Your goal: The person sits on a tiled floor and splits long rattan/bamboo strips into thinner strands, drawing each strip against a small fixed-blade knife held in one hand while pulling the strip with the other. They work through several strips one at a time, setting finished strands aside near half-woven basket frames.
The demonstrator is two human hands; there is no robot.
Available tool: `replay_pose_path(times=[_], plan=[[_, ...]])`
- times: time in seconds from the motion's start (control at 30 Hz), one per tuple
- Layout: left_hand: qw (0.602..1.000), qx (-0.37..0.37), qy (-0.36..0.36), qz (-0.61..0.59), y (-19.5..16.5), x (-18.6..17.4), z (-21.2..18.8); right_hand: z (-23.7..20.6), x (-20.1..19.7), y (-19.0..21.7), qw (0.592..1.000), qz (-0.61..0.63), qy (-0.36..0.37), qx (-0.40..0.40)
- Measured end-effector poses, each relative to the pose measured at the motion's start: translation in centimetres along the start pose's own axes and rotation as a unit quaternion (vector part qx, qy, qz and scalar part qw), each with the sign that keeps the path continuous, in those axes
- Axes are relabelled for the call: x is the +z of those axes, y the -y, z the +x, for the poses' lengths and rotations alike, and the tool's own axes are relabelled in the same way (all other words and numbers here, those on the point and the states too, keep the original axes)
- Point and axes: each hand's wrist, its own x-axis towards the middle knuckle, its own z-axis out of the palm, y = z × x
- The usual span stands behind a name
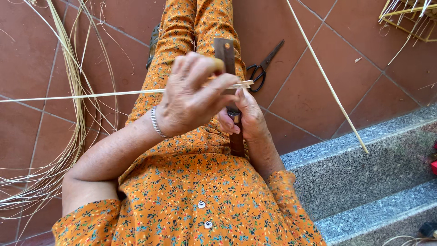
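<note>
My left hand (193,98) pinches a long pale bamboo strip (91,95) near its right end, the strip running off to the left over my lap. Pressed against that end is the flat rusty blade of a knife (224,54). My right hand (246,116) grips the knife by its dark wooden handle, blade pointing away from me. A silver bracelet circles my left wrist. I sit in an orange flowered dress, legs stretched out over the tiles.
Black scissors (265,66) lie on the red tile floor right of my legs. A long bamboo stick (327,79) slants across the tiles. A bundle of thin pale strips (75,91) curves at left. Granite steps (364,159) at right; a bamboo frame (409,16) at top right.
</note>
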Motion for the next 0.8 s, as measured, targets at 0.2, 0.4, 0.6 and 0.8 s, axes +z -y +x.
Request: replay_pose_path(times=[0.2,0.4,0.6,0.8], plan=[[0.996,0.033,0.082,-0.026,1.2,2.0,0.5,0.1,-0.7,-0.5,1.000,-0.023,-0.010,-0.001],[0.976,-0.033,0.127,-0.175,3.4,1.9,0.7,1.5,-3.2,-0.4,0.992,0.100,0.045,0.060],[0.892,-0.186,0.132,-0.390,5.7,-0.5,-0.3,2.4,-5.8,0.0,0.978,0.201,0.015,0.051],[0.824,-0.251,0.029,-0.507,7.8,-3.3,-3.4,2.5,-8.5,0.5,0.973,0.228,0.001,0.024]])
